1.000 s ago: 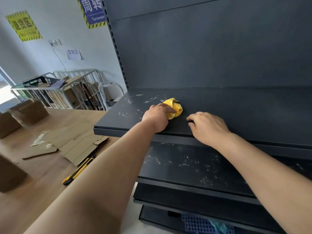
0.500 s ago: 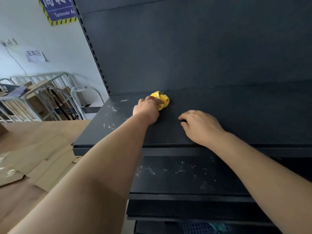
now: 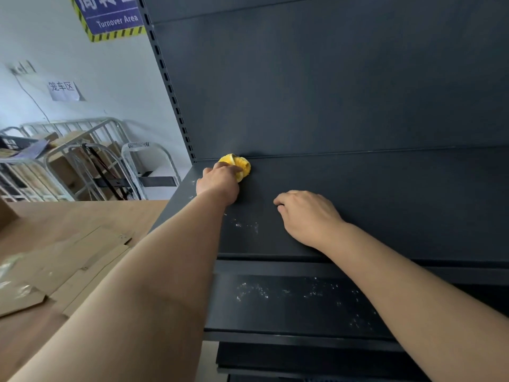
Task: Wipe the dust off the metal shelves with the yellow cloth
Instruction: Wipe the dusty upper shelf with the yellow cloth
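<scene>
1. Under my left grip (image 3: 219, 179), I am bunching the yellow cloth (image 3: 237, 166) into a wad, fingers curled around it and pressing it onto the top shelf (image 3: 385, 205), right where the shelf meets the back panel (image 3: 330, 92).
2. Just right of that grip, and nearer to me, my right hand (image 3: 308, 216) is resting knuckles-up on the same shelf, fingers loosely curled and gripping nothing.
3. I am judging this stroke best done with steady downward pressure, pulling the cloth from the back seam toward me so that it crosses the white specks (image 3: 245, 225) lying nearer to me than the cloth, by my left forearm.
4. I am also thinking the wad would cover more if flattened, since bunched it touches only a small patch.
5. I am counting one cloth, two hands, and two dusty shelves: the one under my grip and the lower shelf (image 3: 289, 304), which is speckled across its width and looks untouched.
</scene>
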`<state>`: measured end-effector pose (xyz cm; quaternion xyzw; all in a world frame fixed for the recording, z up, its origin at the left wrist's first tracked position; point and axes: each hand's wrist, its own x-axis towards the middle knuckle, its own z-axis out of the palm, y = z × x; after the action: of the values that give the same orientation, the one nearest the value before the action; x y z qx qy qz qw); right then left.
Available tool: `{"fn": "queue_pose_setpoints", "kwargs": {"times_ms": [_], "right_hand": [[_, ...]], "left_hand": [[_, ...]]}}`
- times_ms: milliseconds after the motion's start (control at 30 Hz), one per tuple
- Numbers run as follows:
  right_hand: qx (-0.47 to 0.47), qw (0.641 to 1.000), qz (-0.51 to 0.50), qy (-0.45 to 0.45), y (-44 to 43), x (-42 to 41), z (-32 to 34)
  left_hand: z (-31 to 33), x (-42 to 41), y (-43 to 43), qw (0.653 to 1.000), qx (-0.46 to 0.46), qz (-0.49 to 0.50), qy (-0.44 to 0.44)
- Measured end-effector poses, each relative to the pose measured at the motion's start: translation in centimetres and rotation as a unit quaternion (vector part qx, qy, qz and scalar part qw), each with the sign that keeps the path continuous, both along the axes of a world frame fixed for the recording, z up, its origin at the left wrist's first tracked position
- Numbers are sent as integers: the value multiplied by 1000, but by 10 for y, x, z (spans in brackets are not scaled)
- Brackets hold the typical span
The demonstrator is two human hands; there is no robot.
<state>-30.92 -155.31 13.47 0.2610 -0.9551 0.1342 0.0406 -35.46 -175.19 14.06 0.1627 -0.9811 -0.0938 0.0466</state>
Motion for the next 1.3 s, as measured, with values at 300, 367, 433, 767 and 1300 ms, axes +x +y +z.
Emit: {"fn": "queue_pose_setpoints", "kwargs": {"times_ms": [300,367,433,767,1300], "right_hand": [[-6,999,-8,-33,5,1,-9],[-6,999,7,-37,7,0,-9],[0,999,30,-44,9,1,-9],[-5,998,67,-6,54,19,-3],[9,998,66,15,193,58,0]], "left_hand": [[4,26,-23,997,-3,74,11],[5,36,-25,994,4,105,12],[7,47,-26,992,-6,124,6],[7,93,10,993,-35,117,7],[9,109,194,999,-12,39,8]]}}
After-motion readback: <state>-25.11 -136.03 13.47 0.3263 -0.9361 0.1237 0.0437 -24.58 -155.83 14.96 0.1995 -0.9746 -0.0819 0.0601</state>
